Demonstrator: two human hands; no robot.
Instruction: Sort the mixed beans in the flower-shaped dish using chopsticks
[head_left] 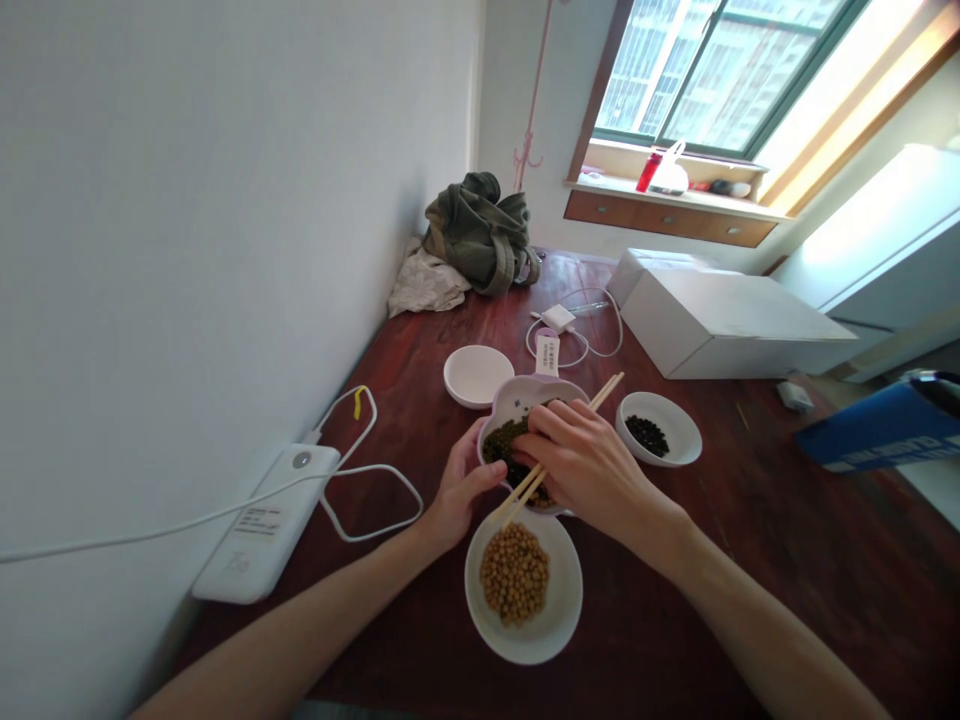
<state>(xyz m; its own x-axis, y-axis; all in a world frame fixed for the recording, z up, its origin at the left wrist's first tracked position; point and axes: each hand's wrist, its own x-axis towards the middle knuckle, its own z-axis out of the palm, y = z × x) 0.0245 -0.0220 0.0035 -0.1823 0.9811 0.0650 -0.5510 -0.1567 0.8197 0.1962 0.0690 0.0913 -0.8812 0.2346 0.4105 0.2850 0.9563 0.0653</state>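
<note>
Two chopsticks [559, 440] slanting up-right, right hand [592, 465] grip closed round them, left hand [457, 495] clasping bowl [525, 400].

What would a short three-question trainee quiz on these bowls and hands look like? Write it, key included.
1. True or false: the right hand holds chopsticks.
2. Which bowl does the left hand grip? A) the empty white bowl B) the flower-shaped bowl of mixed beans C) the bowl of black beans
3. Fill in: the nearest bowl holds ____ beans.

Key
1. True
2. B
3. Yellow-tan (soy-like)
</note>
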